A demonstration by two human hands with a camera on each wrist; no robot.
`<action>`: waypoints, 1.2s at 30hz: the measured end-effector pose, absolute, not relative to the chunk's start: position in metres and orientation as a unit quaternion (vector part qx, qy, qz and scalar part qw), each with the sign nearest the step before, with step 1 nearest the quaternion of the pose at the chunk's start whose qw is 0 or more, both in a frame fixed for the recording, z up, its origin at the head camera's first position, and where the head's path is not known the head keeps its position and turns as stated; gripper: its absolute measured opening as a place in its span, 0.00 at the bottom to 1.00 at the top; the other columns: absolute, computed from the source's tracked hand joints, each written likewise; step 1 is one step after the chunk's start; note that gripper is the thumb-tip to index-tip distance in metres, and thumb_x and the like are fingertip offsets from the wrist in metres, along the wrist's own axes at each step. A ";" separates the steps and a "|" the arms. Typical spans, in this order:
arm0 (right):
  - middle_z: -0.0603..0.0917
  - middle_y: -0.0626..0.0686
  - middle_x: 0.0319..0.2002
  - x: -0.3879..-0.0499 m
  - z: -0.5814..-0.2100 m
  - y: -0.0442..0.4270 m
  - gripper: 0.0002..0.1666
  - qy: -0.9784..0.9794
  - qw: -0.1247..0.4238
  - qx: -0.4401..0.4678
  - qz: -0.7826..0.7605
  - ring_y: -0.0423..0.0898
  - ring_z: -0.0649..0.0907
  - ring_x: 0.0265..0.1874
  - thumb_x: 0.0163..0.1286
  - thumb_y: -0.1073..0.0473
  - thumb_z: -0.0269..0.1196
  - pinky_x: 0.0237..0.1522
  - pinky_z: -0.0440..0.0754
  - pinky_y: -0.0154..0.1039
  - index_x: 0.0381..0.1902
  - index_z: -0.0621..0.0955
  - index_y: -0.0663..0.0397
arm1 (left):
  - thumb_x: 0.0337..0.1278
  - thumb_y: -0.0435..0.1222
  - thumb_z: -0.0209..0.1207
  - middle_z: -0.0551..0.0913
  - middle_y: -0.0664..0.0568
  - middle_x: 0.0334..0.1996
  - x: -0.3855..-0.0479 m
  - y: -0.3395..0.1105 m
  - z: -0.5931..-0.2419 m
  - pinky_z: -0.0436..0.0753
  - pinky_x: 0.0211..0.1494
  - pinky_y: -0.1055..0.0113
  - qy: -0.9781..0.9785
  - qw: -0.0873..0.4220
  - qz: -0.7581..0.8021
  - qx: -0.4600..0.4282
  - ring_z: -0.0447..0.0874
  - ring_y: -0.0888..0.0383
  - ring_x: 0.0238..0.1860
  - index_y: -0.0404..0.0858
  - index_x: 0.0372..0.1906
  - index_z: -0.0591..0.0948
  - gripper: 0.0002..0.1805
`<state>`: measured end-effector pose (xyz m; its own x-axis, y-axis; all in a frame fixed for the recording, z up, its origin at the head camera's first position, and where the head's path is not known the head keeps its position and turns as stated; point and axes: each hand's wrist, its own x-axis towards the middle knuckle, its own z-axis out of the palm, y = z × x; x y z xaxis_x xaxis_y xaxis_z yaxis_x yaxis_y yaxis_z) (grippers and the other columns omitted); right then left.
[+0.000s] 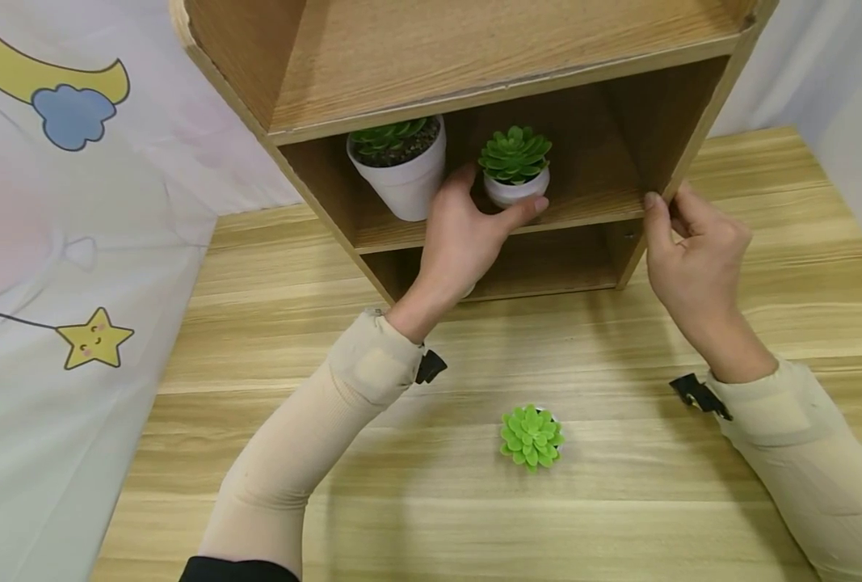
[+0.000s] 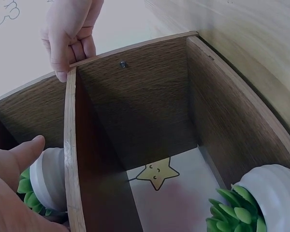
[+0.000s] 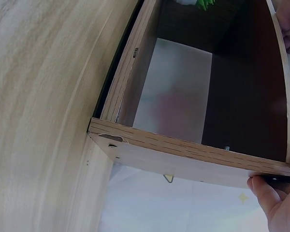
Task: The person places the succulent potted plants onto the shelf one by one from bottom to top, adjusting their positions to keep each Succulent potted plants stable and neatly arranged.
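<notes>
While the right hand pinches the front edge of the wooden shelf unit on its right side, thumb in front and fingers bent behind, the left hand is reaching into the unit's middle compartment. Its thumb lies across the base of a small succulent in a white pot; the forefinger curves around the other side, so the pot sits in their grasp, though the remaining fingertips are hidden.

That small plant stands upright on the unit's middle board, near the front edge, its squat axis vertical and its leafy rosette facing up. The shelf unit itself stands on end, its long axis rising from the wood-grain table, its open front towards the person.

Sharing the middle compartment, at the unit's left side, is a larger tapered white pot holding dark soil and green leaves. Below, at the left of the unit's bottom compartment, is another white-potted succulent. Out in front of the unit, a light-green succulent sits on the table, its rosette upward, hiding most of its pot.
</notes>
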<state>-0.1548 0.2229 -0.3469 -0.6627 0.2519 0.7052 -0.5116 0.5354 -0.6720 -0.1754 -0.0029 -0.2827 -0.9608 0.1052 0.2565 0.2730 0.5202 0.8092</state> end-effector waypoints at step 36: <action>0.88 0.54 0.35 -0.157 -0.351 0.226 0.12 -0.781 0.405 0.082 0.468 0.30 0.83 0.31 0.70 0.64 0.59 0.29 0.74 0.20 0.40 0.87 0.64 | 0.47 0.52 0.74 0.77 0.50 0.58 -0.164 -0.011 -0.287 0.69 0.59 0.72 -0.899 0.126 -0.397 -0.135 0.72 0.62 0.59 0.38 0.65 0.74 0.41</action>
